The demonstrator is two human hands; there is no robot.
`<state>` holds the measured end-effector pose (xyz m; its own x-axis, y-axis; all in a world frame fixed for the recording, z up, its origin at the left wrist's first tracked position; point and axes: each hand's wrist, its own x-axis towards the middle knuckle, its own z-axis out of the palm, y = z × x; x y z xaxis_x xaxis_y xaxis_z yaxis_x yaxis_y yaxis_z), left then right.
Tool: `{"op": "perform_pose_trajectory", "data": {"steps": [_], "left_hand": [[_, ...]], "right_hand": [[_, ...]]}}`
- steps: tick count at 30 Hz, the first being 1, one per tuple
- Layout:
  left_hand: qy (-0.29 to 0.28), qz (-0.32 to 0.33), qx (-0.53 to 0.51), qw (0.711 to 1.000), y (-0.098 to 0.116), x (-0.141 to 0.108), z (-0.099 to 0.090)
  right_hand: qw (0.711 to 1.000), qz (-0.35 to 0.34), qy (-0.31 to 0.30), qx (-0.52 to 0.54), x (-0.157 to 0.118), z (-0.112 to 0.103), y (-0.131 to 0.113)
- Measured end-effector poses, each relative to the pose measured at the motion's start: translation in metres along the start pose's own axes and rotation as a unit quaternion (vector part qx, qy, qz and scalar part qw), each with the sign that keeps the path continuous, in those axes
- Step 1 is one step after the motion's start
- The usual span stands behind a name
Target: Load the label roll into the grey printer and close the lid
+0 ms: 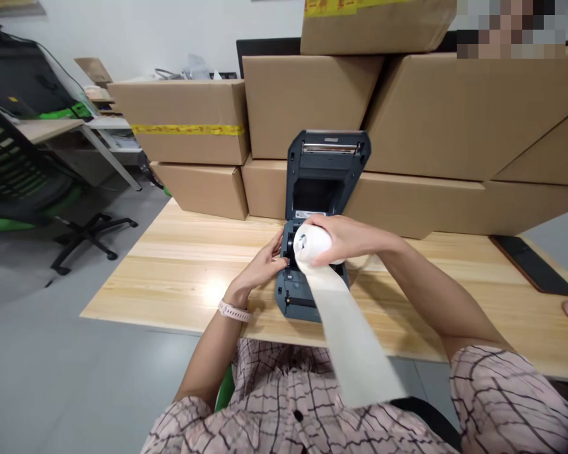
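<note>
A dark grey label printer (298, 304) stands on the wooden table with its lid (328, 165) raised. Over its open bay is a white paper roll (315, 244), gripped by my right hand (348, 238) from the right side. A long loose strip of paper (353, 334) runs from the roll down over the table edge toward my lap. My left hand (265, 263) rests at the printer's left side, its fingers round the edge and thumb on the inner rim. The bay under the roll is mostly hidden.
Stacked cardboard boxes (307, 94) form a wall behind the printer. A dark flat object (532, 263) lies at the table's right. An office chair (23, 170) stands on the floor at the left. Part of another person shows at the top right.
</note>
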<state>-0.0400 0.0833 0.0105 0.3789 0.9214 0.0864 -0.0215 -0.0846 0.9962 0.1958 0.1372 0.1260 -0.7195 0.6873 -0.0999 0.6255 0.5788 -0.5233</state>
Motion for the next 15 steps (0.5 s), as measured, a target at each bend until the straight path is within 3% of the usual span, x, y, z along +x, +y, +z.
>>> {"op": "perform_pose_trajectory", "data": {"steps": [4, 15], "left_hand": [[0.008, 0.007, 0.012, 1.000, -0.004, 0.000, 0.000], [0.000, 0.004, 0.019, 1.000, -0.007, 0.000, -0.003]], "right_hand": [[0.995, 0.009, -0.028, -0.097, 0.008, 0.009, -0.005], [0.980, 0.042, -0.110, -0.162, 0.030, 0.032, 0.002]]}}
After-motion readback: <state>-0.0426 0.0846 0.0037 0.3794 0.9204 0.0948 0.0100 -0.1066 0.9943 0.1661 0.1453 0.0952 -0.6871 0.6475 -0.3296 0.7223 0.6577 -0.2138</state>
